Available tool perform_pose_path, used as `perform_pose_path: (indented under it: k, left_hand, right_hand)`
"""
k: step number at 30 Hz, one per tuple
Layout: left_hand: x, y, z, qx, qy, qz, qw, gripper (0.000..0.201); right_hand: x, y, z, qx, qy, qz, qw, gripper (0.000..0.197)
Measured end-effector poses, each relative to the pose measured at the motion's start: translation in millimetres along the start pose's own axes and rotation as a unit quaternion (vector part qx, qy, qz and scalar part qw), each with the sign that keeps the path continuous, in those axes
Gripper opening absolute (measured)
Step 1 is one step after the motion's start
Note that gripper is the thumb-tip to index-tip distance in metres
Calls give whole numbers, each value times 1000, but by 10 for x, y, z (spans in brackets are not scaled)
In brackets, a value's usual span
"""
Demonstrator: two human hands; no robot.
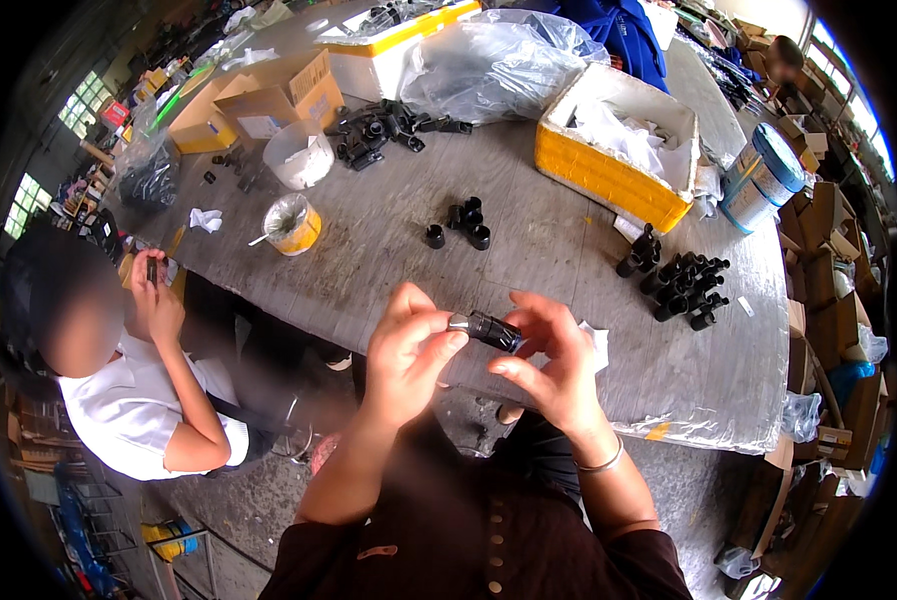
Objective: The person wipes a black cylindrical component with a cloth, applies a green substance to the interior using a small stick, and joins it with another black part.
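Observation:
My left hand (409,355) is closed, thumb and fingers pinching the silver end of a short black cylindrical part (494,331). The part is held level above the table's near edge, its black end pointing right. Around that end my right hand (559,365) is curved with thumb and fingers apart; a firm grip by it does not show. A scrap of white paper (599,345) lies beside the right hand. Farther up the table stands a small group of black cylindrical pieces (466,215), and a larger cluster of black parts (689,285) is at the right.
A yellow-edged foam box (609,180) holds white wrapping. A blue-lidded tub (762,180) stands right of it. At the left are an open yellow-labelled container (294,225), a white tub (299,155), a black parts pile (379,130) and cardboard boxes (279,95). A co-worker (149,390) sits left, holding a dark piece.

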State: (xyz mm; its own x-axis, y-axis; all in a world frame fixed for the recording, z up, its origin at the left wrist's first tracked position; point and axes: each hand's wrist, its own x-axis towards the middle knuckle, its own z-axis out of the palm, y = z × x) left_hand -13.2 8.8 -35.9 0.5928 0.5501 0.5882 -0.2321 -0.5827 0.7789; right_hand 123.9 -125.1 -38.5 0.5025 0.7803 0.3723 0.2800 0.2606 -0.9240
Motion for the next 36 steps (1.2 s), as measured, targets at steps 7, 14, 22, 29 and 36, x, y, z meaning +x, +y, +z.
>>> perform_pose_path:
  k: [7, 14, 22, 29, 36]
  left_hand:
    - [-31, 97, 107, -13, 57, -31, 998, 15]
    - [-79, 77, 103, -19, 71, -34, 997, 9]
    - [-99, 85, 91, 1, 82, -65, 995, 9]
    - [-91, 54, 74, 9, 74, -78, 994, 9]
    - [-170, -40, 47, -39, 131, -97, 986, 10]
  right_hand:
    - [-2, 11, 76, -213, 22, -144, 966, 36]
    - [-30, 86, 122, 28, -32, 94, 995, 41]
    - [29, 59, 189, -172, 15, -84, 981, 35]
    - [47, 65, 159, -90, -14, 10, 996, 35]
    - [84, 70, 306, -212, -10, -81, 974, 37]
